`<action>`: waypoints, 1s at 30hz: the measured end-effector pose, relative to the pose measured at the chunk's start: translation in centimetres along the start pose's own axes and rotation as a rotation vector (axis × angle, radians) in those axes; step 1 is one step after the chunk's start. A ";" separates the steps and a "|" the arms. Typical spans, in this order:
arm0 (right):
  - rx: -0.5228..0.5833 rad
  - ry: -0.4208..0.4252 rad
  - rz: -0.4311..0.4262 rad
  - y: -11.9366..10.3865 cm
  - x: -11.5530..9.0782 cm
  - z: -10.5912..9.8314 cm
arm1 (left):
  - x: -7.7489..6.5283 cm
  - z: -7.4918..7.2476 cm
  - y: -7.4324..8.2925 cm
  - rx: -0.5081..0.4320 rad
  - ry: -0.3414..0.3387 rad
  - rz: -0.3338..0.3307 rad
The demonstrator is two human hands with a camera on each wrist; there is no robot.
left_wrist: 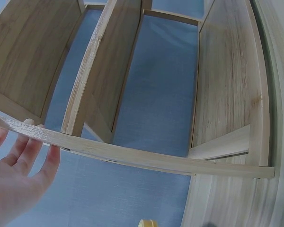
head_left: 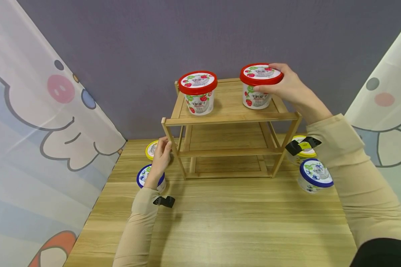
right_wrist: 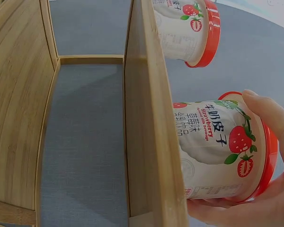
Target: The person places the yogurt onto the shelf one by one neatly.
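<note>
A wooden shelf rack (head_left: 230, 119) with several tiers stands against the grey wall. My right hand (head_left: 287, 83) grips a red-lidded strawberry tub (head_left: 256, 97) by its lid and side, at the right end of the top tier. In the right wrist view, the strawberry print on this tub (right_wrist: 213, 151) faces the camera, beside the shelf edge. A second red-lidded strawberry tub (head_left: 199, 104) sits at the top tier's left end. My left hand (head_left: 161, 157) holds the rack's left front post, its fingers (left_wrist: 26, 153) bent against the wood in the left wrist view.
On the table (head_left: 240, 218), left of the rack, are a yellow-lidded tub (head_left: 150, 150) and a blue-lidded tub (head_left: 142, 176), both partly hidden by my left hand and arm. Another yellow-lidded tub (head_left: 295, 159) and blue-lidded tub (head_left: 315, 174) stand at the right. Cartoon-printed curtains (head_left: 30, 100) flank both sides.
</note>
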State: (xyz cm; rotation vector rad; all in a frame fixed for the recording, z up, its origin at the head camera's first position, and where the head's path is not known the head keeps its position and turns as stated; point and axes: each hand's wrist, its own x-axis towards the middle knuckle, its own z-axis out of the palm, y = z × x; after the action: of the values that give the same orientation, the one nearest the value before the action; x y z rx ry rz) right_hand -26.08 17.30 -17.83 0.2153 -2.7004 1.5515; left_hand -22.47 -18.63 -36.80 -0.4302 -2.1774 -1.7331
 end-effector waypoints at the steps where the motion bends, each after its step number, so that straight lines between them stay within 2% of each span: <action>1: 0.001 -0.001 -0.002 0.1 0.1 0.0 | 0.0 0.0 0.0 -0.002 -0.001 0.006; 5: 0.005 -0.002 -0.008 0.4 0.2 0.0 | 0.0 0.0 0.3 -0.008 -0.003 0.003; 12: -0.002 -0.004 -0.019 0.6 0.3 0.0 | -0.3 0.1 2.0 -0.025 -0.014 -0.027; 14: -0.005 -0.004 -0.020 0.6 0.3 0.0 | -0.3 0.1 1.9 -0.022 -0.015 -0.031; 18: -0.013 -0.004 -0.017 0.6 0.3 -0.1 | 0.0 0.0 0.8 -0.017 -0.012 -0.039; 23: -0.012 -0.009 -0.019 0.6 0.2 -0.2 | 0.0 0.0 0.2 0.004 0.005 0.000; 26: -0.007 -0.015 -0.022 0.6 0.2 -0.2 | 0.0 0.0 0.3 -0.010 0.006 0.025; 30: -0.007 -0.019 -0.026 0.6 0.2 -0.3 | -0.1 0.1 1.4 -0.023 -0.004 -0.001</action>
State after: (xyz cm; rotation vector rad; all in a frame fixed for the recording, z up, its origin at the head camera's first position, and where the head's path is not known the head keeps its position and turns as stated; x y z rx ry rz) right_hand -26.34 17.80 -18.17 0.2652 -2.7060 1.5409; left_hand -21.77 -18.21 -35.66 -0.4388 -2.1633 -1.7606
